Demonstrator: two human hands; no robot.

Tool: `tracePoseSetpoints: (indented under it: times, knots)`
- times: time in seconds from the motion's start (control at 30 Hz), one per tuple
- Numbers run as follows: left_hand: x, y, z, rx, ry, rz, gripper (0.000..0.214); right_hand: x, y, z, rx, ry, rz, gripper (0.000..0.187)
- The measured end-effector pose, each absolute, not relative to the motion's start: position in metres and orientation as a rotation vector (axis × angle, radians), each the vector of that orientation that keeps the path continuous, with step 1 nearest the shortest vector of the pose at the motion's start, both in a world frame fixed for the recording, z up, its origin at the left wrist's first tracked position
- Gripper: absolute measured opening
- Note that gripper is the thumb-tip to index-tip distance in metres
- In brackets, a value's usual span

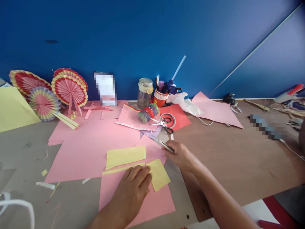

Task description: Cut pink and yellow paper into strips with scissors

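My left hand point(131, 190) lies flat with its fingers on a pink paper sheet point(156, 205), over the seam between yellow paper pieces. Beyond its fingertips is a yellow rectangle point(126, 156) with a slightly ragged lower edge. A thin yellow strip point(111, 171) runs along the top of the pink sheet, and a smaller yellow piece point(159, 176) lies tilted by the fingers' right side. In my right hand point(179, 155) is a pale-handled craft knife point(158, 142), held above the paper with its tip towards the upper left. My right fingertips are partly hidden.
Black-handled scissors point(168, 125) and a tape roll point(173, 116) lie behind the knife. Further back stand a jar point(145, 95), a red cup point(160, 98) of tools and a phone point(107, 89). Folded paper fans point(70, 87) lean at left. A power strip point(265, 127) is at right.
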State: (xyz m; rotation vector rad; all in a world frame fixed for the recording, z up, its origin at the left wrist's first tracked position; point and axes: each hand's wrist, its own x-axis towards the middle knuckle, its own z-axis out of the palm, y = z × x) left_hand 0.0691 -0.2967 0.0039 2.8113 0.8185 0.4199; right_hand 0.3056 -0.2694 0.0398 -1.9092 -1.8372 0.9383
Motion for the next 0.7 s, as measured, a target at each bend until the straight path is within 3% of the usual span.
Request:
tracePoseSetpoints:
  times: [0.13, 0.37, 0.7]
  knots:
    - [0.068, -0.297, 0.003, 2.807, 0.833, 0.404, 0.028, 0.309, -0.271, 0.042, -2.028, -1.901, 1.039, 0.016]
    - [0.068, -0.296, 0.005, 2.796, 0.818, 0.335, 0.028, 0.292, -0.277, 0.027, -2.116, -2.100, 0.773, 0.006]
    - [0.068, -0.299, 0.002, 2.786, 0.865, 0.331, 0.030, 0.291, -0.277, 0.026, -2.118, -2.180, 0.733, 0.007]
